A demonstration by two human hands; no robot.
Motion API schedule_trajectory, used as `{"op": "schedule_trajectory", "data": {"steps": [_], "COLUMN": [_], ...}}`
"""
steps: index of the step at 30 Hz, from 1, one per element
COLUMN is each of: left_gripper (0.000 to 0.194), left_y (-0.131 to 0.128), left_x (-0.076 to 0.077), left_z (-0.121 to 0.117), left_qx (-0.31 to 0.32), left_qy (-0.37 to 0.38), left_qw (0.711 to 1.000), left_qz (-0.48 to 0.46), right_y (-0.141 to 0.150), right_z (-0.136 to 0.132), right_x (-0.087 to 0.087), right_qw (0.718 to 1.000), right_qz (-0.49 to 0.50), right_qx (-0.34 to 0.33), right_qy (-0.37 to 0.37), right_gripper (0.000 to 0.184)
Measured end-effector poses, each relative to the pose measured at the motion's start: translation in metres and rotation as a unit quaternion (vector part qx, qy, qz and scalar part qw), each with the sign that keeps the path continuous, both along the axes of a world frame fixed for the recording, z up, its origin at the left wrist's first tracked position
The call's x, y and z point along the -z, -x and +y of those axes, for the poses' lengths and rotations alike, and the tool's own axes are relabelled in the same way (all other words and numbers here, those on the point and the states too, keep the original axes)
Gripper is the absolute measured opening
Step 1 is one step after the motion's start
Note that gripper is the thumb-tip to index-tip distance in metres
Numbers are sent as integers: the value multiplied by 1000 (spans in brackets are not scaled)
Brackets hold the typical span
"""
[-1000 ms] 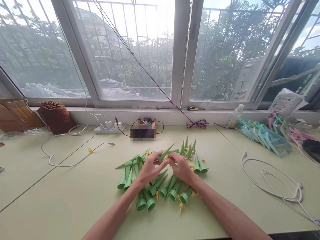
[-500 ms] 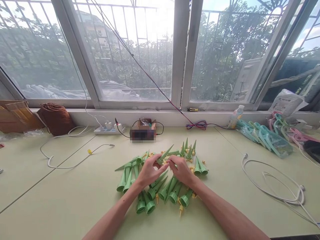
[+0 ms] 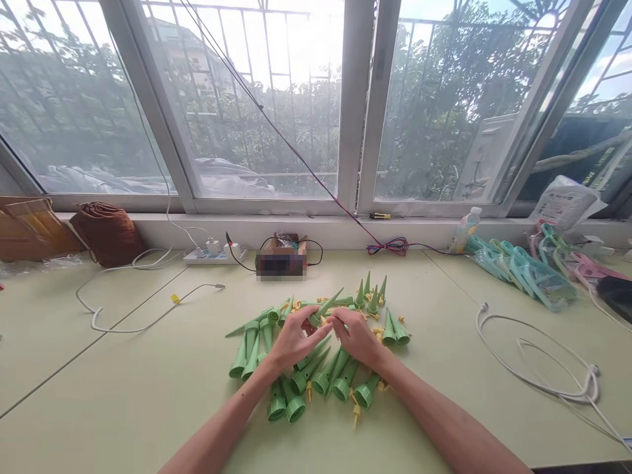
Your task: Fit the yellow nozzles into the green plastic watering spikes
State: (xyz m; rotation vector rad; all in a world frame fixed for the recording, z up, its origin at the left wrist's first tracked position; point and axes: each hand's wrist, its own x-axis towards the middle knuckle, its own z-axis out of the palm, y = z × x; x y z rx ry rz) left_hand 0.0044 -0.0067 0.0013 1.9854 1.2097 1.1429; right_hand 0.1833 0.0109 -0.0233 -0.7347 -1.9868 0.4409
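Note:
My left hand (image 3: 291, 339) pinches a green cone-shaped spike (image 3: 324, 306) that points up and to the right. My right hand (image 3: 356, 337) meets it at the spike's wide end, fingers pinched on a small yellow part (image 3: 324, 321). Both hands hover over a heap of green spikes (image 3: 301, 378) lying on the pale green table (image 3: 123, 395). Several more spikes (image 3: 371, 299) stand upright just behind the hands, and small yellow pieces (image 3: 356, 411) lie scattered among the heap.
A white cable (image 3: 538, 375) loops at the right, another white cable (image 3: 133, 316) at the left. A power strip (image 3: 212, 253) and small box (image 3: 282, 260) sit by the window sill. Turquoise packets (image 3: 523, 273) lie far right, a brown bag (image 3: 106, 232) far left.
The hands have stayed together over the heap; the held spike has shifted only slightly. The camera has drifted a little.

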Motion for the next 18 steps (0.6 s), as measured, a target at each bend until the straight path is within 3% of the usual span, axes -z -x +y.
{"op": "schedule_trajectory", "data": {"steps": [18], "left_gripper": [36], "left_y": [-1], "left_x": [-1], "left_z": [0], "left_qx": [13], "left_qy": [-12], "left_qw": [999], "left_qz": [38], "right_y": [1], "right_z": [0], "right_x": [1], "right_qw": [1000], "right_qz": [8], "right_qx": [12], "right_qy": [5], "right_gripper": [32]}}
